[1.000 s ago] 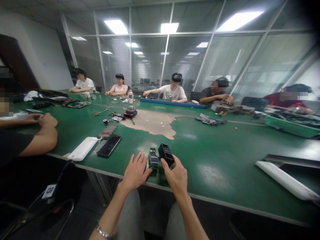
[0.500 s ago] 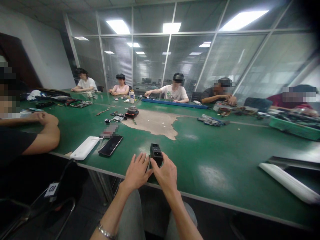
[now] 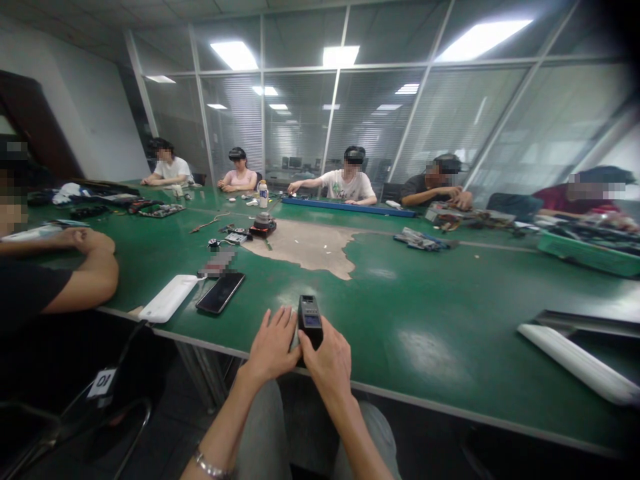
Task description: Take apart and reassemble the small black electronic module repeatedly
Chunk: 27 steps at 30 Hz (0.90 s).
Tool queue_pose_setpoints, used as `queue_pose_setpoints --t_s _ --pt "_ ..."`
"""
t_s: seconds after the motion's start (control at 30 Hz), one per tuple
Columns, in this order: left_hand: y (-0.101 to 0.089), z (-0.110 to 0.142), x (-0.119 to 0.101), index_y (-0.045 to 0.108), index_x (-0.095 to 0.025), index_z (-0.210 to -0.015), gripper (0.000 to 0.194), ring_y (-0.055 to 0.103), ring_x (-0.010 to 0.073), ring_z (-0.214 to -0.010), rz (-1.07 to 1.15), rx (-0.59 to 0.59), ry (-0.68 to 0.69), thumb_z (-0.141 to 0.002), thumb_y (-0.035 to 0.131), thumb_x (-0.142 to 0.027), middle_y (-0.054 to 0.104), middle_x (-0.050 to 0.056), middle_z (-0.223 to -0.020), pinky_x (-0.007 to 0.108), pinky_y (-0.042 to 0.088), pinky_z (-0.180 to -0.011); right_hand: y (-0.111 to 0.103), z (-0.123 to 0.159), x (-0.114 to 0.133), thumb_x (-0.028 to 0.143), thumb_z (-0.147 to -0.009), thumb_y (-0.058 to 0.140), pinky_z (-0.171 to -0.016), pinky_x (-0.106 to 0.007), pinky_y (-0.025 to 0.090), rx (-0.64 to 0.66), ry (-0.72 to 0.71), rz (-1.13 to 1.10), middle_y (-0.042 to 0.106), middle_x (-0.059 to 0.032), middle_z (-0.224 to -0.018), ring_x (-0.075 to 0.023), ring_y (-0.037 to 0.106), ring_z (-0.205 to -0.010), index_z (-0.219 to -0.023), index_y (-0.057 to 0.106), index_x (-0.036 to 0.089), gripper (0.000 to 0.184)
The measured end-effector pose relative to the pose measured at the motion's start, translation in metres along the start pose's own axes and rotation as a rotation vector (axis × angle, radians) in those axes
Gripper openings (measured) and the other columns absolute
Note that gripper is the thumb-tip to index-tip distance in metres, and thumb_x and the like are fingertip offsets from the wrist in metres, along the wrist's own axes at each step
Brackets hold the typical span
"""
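The person's right hand [image 3: 330, 353] grips a small black case [image 3: 310, 313] with a little display on its upper face, thumb on the near side. The left hand [image 3: 273, 347] lies palm down just beside it, fingers spread forward on the green table [image 3: 390, 313]. To the left of the hands, a black phone [image 3: 221, 293] lies near a white slab-like device [image 3: 169, 298]. Beyond the hands stretches a bare brown patch [image 3: 305, 245], with a red-and-black part [image 3: 263, 227] at its left edge. Farther ahead stand a bottle [image 3: 263, 195] and a long blue bar [image 3: 345, 207]. Well to the right of the hands sit a white-and-black frame [image 3: 575, 363] and a green basket [image 3: 590, 259].
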<state>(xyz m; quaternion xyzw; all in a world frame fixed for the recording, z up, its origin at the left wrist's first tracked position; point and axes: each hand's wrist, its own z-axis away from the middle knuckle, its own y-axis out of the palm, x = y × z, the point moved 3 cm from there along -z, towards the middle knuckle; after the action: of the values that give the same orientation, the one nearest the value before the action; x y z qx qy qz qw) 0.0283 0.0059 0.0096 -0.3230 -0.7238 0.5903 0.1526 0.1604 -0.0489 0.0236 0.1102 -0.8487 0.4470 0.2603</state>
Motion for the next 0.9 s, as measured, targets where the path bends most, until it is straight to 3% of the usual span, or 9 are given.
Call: queue_pose_setpoints --t_s 0.13,0.3,0.63,0.9 --pt "-0.001 0.0 0.0 0.036 -0.013 -0.151 0.064 0.022 0.0293 -0.148 0.001 0.002 -0.002 -0.095 0.04 -0.044 0.027 0.013 -0.16 0.053 0.014 -0.121 0.004 0.005 -0.005 0.045 -0.088 0.053 -0.096 -0.042 0.042 -0.001 -0.03 0.031 0.068 -0.0128 -0.112 -0.0279 0.061 -0.108 -0.119 0.06 0.017 0.042" --pt "-0.002 0.0 0.001 0.036 -0.014 -0.151 0.065 0.022 0.0293 -0.148 0.0 0.019 0.006 -0.094 0.041 -0.046 0.03 0.012 -0.159 0.052 0.014 -0.121 0.009 0.002 -0.009 0.052 -0.085 0.058 -0.101 -0.045 0.042 -0.064 -0.037 0.005 0.061 -0.0223 -0.128 -0.0317 0.055 -0.122 -0.134 0.051 0.009 0.065" --pt "0.001 0.0 0.001 0.037 -0.016 -0.15 0.057 0.024 0.0288 -0.147 -0.011 -0.007 0.016 -0.099 0.034 -0.042 0.033 0.01 -0.158 0.052 0.016 -0.12 0.006 -0.001 -0.001 0.042 -0.085 0.058 -0.094 -0.041 0.044 -0.008 0.024 -0.009 0.069 -0.0136 -0.11 -0.0269 0.064 -0.103 -0.119 0.061 0.017 0.042" --pt "0.001 -0.002 0.002 0.038 -0.017 -0.149 0.059 0.024 0.0293 -0.147 -0.031 0.006 0.009 -0.101 0.032 -0.05 0.035 0.011 -0.157 0.053 0.018 -0.119 -0.007 -0.013 0.009 0.043 -0.085 0.058 -0.091 -0.036 0.046 -0.047 0.048 -0.161 0.071 -0.0099 -0.107 -0.0248 0.065 -0.102 -0.117 0.062 0.019 0.041"
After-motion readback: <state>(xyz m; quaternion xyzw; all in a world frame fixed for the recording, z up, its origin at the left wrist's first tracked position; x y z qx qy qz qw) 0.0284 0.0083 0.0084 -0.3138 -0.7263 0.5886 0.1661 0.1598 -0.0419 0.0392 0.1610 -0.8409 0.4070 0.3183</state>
